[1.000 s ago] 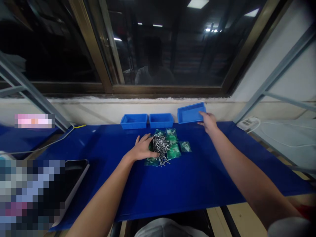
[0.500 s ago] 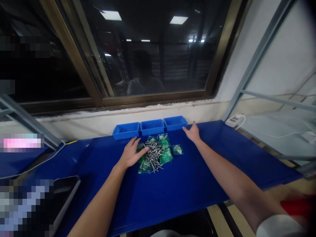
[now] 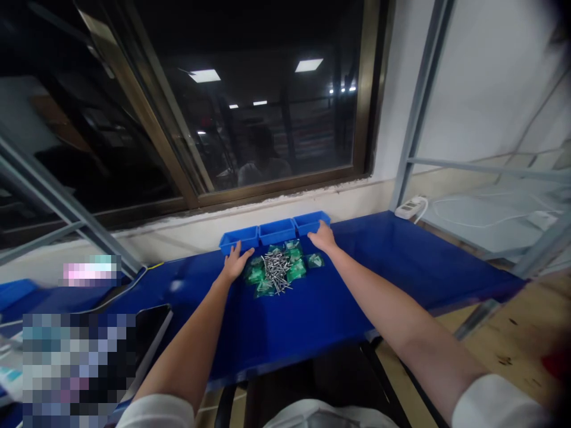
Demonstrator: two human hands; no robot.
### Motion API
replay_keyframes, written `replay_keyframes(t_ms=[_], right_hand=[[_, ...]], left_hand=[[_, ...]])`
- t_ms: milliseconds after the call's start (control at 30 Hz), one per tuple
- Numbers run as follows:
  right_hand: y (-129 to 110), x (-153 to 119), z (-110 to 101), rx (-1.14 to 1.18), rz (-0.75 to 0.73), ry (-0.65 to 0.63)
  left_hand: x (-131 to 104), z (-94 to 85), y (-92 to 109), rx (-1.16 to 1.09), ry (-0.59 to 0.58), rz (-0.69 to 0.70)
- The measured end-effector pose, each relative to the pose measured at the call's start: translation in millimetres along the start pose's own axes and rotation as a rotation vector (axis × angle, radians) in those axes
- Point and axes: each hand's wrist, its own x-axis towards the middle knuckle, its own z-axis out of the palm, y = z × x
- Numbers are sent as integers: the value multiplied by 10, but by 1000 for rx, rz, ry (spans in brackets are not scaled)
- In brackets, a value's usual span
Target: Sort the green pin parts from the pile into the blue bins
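Three blue plastic bins stand in a row at the back of the table: a left bin (image 3: 250,240), a middle bin (image 3: 277,238) and a right bin (image 3: 307,229). My left hand (image 3: 234,265) is at the front of the left bin, fingers spread and thumb out to the right. At the right bin's front right corner is my right hand (image 3: 323,238), its fingers reaching the rim and the thumb apart. Between my hands lies a pile of thin silvery metal pins (image 3: 276,270), with several small green plastic bags (image 3: 295,271) around and under it.
The blue tabletop (image 3: 276,333) runs along a wall below a dark window (image 3: 267,142). A white power strip (image 3: 410,207) with a cable sits at its far right corner. Grey metal posts (image 3: 417,113) rise at both sides. A dark, partly blurred-out object (image 3: 151,333) stands at left.
My left hand has moved off the edge of the pile, back to the left bin. My right hand has come in against the right bin. The camera view has shifted.
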Motion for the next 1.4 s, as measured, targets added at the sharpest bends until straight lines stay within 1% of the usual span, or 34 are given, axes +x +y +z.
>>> replay_keyframes(t_ms=[33,100,167,200,267,300,367,400,467,500,567,667,767,867,933,1000,1100,1167,1267,1400], right_hand=[[-62,-89,19,13,12,-16],[-174,-271,61,60,-44,-29],[-254,-425,98,108,-176,-19],[-278,-482,117,123,-253,-38],[-297,-553,159,105,-421,-211],[-297,-574,179,87,-502,-296],[-297,-612,205,41,-642,-424],[-301,-635,210,22,-702,-473],[-321,-679,206,-8,-792,-534],[-333,-694,203,-14,-803,-535],[-353,-701,203,-32,-741,-523],[-356,-689,209,-19,-659,-521],[-337,-693,219,11,-625,-483],[-308,-713,261,29,-639,-439],[-286,-725,306,3,-669,-451],[-269,-729,348,-55,-682,-495],[-279,-708,370,-140,-659,-547],[-312,-672,356,-189,-646,-554],[-373,-606,323,-233,-665,-587],[-401,-562,306,-174,-723,-508]], left_hand=[[-33,-15,22,-72,13,7],[-115,-34,74,-204,25,19],[-201,-39,130,-267,17,51],[-239,-36,158,-267,17,82],[-298,-19,209,-211,31,181],[-324,-5,235,-150,5,239],[-386,31,293,-43,-28,417],[-424,52,325,14,-61,489],[-496,97,385,117,-141,587],[-522,122,408,166,-171,598],[-544,172,437,222,-184,585],[-527,219,465,238,-194,587],[-484,204,520,229,-213,602],[-423,155,600,258,-260,575],[-380,131,643,298,-307,544],[-344,127,664,328,-325,532],[-319,155,653,321,-283,539],[-326,185,638,321,-248,531],[-356,225,630,341,-191,521],[-382,278,626,309,-161,578]])
